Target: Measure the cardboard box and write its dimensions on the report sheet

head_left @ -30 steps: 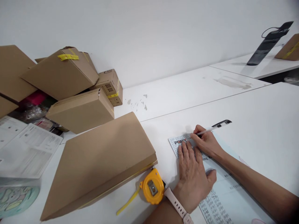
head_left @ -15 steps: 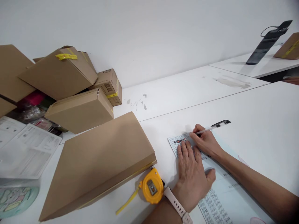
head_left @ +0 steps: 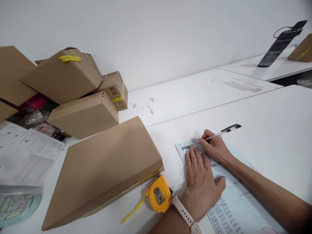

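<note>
Right hand [head_left: 217, 149] pinches a pen [head_left: 231, 129] over paper [head_left: 251, 209]; left hand [head_left: 201, 180] lies flat on the paper, fingers slightly spread

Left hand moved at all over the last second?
No, no visible shift: the left hand sits in the same spot relative to the cardboard box beside the yellow tape measure.

1 dark bottle [head_left: 276, 48] stands near 1 taped cardboard box [head_left: 301, 50].
</note>
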The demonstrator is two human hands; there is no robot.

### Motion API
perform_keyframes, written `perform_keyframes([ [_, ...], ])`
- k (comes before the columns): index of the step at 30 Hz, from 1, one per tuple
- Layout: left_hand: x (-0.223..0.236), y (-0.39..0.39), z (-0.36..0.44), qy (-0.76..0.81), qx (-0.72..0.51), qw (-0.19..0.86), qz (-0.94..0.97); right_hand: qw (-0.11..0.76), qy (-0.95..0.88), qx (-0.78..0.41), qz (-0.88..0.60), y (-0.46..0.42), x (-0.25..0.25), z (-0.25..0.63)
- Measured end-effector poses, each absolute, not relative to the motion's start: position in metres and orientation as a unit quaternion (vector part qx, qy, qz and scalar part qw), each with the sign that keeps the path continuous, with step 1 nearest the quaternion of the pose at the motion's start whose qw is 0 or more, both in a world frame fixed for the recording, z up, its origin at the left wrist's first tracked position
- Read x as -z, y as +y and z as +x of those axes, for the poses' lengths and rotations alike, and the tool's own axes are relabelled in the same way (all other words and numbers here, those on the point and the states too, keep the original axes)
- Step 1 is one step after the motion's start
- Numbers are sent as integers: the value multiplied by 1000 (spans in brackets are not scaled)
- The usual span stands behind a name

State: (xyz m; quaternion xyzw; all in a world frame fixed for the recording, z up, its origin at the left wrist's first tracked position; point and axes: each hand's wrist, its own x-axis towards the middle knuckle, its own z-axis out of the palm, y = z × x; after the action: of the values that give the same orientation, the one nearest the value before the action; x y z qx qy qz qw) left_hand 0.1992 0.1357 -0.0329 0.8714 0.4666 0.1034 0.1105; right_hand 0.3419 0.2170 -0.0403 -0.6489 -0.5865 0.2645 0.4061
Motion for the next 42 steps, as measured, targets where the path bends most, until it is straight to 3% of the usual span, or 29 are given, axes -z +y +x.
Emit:
perform_keyframes([
  [42,32,138,200,462,-110,177,862,406,-587,-269,-647,219,39,347],
])
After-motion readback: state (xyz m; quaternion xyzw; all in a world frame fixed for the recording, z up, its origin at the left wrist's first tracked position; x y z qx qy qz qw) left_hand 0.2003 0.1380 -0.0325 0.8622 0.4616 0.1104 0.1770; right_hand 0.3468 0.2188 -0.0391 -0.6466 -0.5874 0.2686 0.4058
